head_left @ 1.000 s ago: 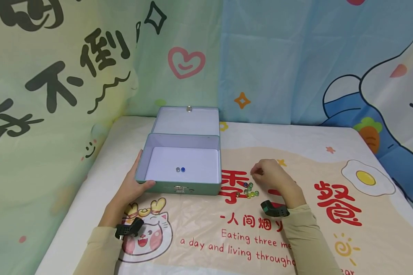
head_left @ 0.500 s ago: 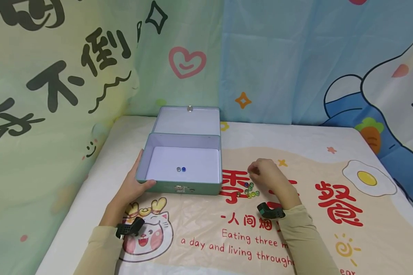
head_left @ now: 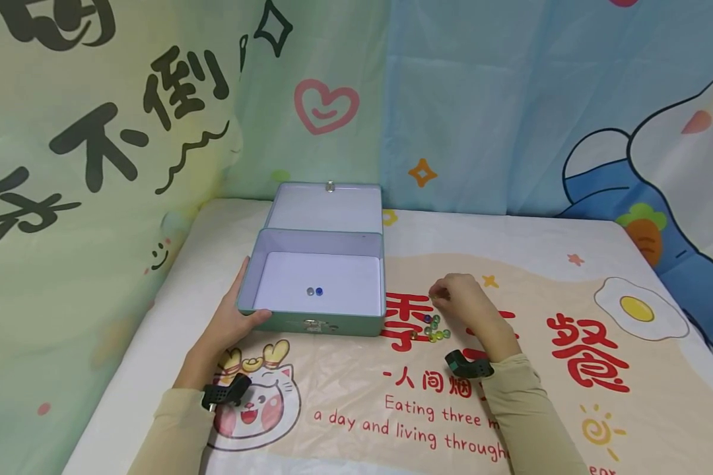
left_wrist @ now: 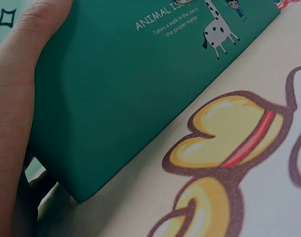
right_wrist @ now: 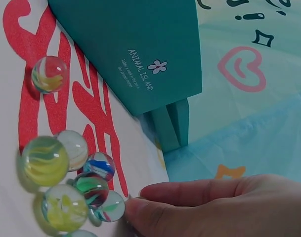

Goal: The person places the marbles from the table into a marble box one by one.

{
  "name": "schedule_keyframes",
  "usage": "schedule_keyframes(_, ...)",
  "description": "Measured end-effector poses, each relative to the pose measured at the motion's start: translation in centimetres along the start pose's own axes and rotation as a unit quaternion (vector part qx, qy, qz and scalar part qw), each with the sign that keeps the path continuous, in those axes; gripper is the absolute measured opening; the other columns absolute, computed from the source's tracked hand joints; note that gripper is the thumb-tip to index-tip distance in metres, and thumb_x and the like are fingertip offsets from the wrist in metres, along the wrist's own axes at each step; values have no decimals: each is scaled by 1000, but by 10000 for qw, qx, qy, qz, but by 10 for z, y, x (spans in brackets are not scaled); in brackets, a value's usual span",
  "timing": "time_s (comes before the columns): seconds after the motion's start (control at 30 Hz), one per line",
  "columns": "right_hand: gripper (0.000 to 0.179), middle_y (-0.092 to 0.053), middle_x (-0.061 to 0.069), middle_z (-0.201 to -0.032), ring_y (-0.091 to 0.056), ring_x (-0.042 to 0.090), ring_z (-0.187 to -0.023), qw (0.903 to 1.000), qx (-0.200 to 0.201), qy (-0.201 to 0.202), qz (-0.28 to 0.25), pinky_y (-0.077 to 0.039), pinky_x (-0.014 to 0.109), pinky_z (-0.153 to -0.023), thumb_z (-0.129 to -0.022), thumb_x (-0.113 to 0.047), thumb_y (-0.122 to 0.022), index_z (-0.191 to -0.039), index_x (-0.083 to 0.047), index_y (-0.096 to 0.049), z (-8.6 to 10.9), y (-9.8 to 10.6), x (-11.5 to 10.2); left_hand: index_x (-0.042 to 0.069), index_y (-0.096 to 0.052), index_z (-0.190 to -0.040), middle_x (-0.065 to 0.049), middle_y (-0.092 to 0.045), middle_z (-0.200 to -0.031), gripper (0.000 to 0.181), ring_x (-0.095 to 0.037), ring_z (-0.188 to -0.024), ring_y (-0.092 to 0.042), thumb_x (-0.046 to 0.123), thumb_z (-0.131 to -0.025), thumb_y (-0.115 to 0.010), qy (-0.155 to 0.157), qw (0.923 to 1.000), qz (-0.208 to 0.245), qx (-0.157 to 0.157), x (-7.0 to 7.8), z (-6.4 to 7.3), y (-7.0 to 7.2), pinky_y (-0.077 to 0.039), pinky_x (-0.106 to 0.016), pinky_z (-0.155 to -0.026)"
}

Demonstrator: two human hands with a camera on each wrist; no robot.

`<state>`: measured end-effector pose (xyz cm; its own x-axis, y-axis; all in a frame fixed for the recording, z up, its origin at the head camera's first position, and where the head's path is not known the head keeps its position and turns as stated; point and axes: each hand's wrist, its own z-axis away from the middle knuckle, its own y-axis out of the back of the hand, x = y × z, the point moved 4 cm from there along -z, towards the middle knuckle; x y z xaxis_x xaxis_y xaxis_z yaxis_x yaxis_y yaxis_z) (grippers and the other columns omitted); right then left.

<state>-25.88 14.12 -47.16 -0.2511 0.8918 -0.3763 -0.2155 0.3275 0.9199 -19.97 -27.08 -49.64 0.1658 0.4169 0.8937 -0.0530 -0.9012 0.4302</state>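
A green tin box (head_left: pixel 327 323) stands with its lid (head_left: pixel 327 208) swung back. Two marbles, a clear one (head_left: pixel 310 291) and a blue one (head_left: pixel 319 291), lie on its pale floor. My left hand (head_left: pixel 232 316) grips the box's near left corner, thumb along the front; in the left wrist view this hand (left_wrist: pixel 17 74) lies against the green wall. My right hand (head_left: pixel 460 297) is right of the box, just beyond loose glass marbles (head_left: pixel 436 335). In the right wrist view its thumb and forefinger (right_wrist: pixel 160 202) pinch a marble, mostly hidden by the fingertips, beside the marble cluster (right_wrist: pixel 65 207).
One marble (right_wrist: pixel 50 74) lies apart from the cluster, nearer the box. A printed cloth (head_left: pixel 344 389) with red lettering covers the table. Decorated curtains (head_left: pixel 451 105) hang behind and to the left. Each wrist wears a dark strap (head_left: pixel 226 392).
My right hand has shifted slightly left toward the box, then stayed nearly still. The left hand keeps its grip on the box. The view has drifted slightly.
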Motion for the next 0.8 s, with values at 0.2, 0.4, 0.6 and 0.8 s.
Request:
schedule_keyframes(0.2, 21, -69, 11, -99, -62, 24, -91, 9997, 147, 41, -184, -54, 41, -86, -84, -10, -71, -104, -5, -72, 0, 1, -1, 31, 4, -153, -8, -10, -161, 118, -41, -143, -19, 55, -70, -76, 28, 10000, 10, 6, 2, 0, 0, -22, -64, -110)
schedule_keyframes(0.4, 22, -68, 11, -102, -62, 26, -95, 9985, 289, -1, -472, -53, 42, -88, -84, -10, -71, -106, -6, -71, -1, 3, -4, 32, 4, -153, -7, -10, -161, 119, -40, -144, -18, 59, -69, -75, 50, 10000, -17, 13, 2, 0, 2, -21, -63, -110)
schedule_keyframes(0.6, 24, -70, 10, -101, -65, 27, -96, 9955, 528, 280, -736, -55, 41, -86, -83, -12, -73, -106, -6, -72, -1, 7, -10, 31, 5, -153, -8, -11, -161, 119, -41, -143, -19, 56, -69, -76, 71, 10000, -33, 12, 0, 1, 3, -22, -65, -110)
schedule_keyframes(0.8, 23, -70, 9, -103, -65, 26, -97, 9925, 586, 327, -1021, -55, 42, -86, -85, -14, -71, -107, -7, -71, 3, 13, -13, 35, 4, -152, -8, -11, -161, 117, -40, -143, -20, 52, -70, -77, 96, 10000, -11, -17, -1, 0, 2, -21, -64, -110)
